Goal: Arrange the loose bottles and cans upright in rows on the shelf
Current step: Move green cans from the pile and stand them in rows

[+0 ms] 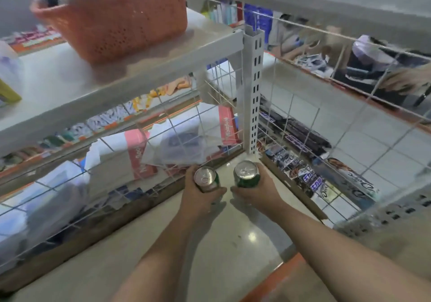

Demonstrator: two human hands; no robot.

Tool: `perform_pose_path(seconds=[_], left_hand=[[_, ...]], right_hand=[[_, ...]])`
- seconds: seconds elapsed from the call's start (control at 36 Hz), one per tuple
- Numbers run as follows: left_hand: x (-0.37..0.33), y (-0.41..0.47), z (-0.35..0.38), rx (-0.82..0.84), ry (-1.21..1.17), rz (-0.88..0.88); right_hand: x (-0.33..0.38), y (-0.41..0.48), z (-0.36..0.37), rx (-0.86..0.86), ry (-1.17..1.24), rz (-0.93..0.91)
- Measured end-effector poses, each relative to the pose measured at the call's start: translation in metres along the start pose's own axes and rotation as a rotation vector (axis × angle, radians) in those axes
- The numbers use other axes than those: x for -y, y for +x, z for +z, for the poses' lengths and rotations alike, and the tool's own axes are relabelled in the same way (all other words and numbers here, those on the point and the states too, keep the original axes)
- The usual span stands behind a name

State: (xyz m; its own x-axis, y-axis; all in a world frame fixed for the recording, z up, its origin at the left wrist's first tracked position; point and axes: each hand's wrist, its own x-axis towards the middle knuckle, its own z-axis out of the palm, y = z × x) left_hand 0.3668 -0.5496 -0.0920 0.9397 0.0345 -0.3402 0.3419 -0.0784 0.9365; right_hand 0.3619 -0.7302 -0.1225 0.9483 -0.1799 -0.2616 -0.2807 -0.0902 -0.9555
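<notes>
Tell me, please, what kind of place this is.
Probably a small shop: a slotted shelf upright, wire-grid dividers, and wrapped snack bars stocked in rows behind the grid.

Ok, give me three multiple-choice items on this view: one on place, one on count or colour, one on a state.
1. Where over the shelf are the left can and the right can?
A. at its front edge
B. at its far corner, by the slotted post
C. at its left end

2. How many cans show, and what colour are their sides?
A. two, green
B. one, red
C. three, blue

3. What is the left hand doing?
A. lying flat on the shelf
B. hanging with nothing in it
C. gripping a can

Answers:
1 B: both cans are held just in front of the foot of the post.
2 A: each hand holds one green can with a silver top.
3 C: it is curled round the left can, and the right hand grips the right can likewise.
</notes>
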Motion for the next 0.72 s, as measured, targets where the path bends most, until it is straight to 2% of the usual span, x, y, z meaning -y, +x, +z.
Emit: perform_pose_path(seconds=[0.06, 0.17, 0.25, 0.33, 0.42, 0.58, 0.72], left_hand=[[0.008, 0.006, 0.005, 0.017, -0.149, -0.070], [0.016, 0.016, 0.013, -0.015, -0.226, -0.071], [0.020, 0.019, 0.017, -0.055, -0.228, -0.058], [0.019, 0.018, 0.019, -0.060, -0.244, -0.059], [0.017, 0.015, 0.018, -0.043, -0.256, -0.075], [0.000, -0.006, 0.011, -0.072, -0.187, -0.024], [-0.012, -0.036, -0.033, -0.165, -0.008, 0.092]], right_hand=[[-0.005, 0.005, 0.002, 0.014, -0.025, -0.036], [-0.009, 0.012, 0.000, 0.042, -0.003, -0.048], [-0.012, 0.014, 0.003, 0.098, 0.001, -0.045], [-0.011, 0.010, 0.006, 0.116, -0.165, -0.106], [-0.011, 0.011, 0.003, 0.104, -0.140, -0.062], [0.004, 0.007, 0.004, 0.029, -0.097, -0.019], [0.015, -0.011, 0.036, 0.155, -0.113, -0.022]])
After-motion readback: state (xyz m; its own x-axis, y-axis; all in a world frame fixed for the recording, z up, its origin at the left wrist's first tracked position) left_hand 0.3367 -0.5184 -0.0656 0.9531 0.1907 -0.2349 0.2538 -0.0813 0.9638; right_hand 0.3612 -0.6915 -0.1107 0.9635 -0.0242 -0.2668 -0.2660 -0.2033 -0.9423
